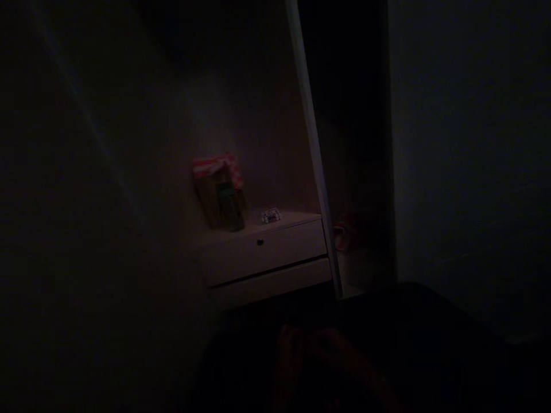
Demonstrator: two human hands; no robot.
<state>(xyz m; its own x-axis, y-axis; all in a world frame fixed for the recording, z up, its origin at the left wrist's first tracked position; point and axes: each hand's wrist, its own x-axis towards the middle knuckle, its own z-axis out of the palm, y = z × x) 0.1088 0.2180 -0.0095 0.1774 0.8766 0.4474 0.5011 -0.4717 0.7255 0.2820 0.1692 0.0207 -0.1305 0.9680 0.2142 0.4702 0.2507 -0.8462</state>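
The view is very dark, and I cannot make out either of my hands in it. At the bottom, a dim orange-red shape (291,353) like a bent strap shows against black; what it is stays unclear. Farther off is a pale cabinet with an upper drawer (284,248) that has a dark round lock or knob (260,242). On its top stand a brownish box-like thing with a red-and-white cloth or bag (215,166) over it and a dark bottle-like thing with a green top (225,189). Beside them lies a small white patterned object (271,215).
A pale upright panel edge (310,126) rises at the cabinet's right. Past it, a dark compartment holds a red-and-white item (343,236) low down. A large greyish panel or door (469,160) fills the right side. The lower foreground is nearly black.
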